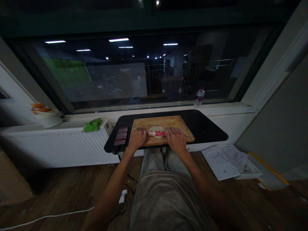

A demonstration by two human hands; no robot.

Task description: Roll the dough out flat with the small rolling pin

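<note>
A wooden cutting board lies on a small black table. On the board is a flat pale round of dough with a red-and-white roller lying across it. My left hand rests palm down on the roller's left end. My right hand rests palm down on its right end. The fingers of both hands are stretched forward and lie flat over the roller.
A phone lies on the table's left edge. A plastic bottle stands on the window sill. A green cloth and a white bowl sit on the radiator at left. Papers and cables lie on the wooden floor.
</note>
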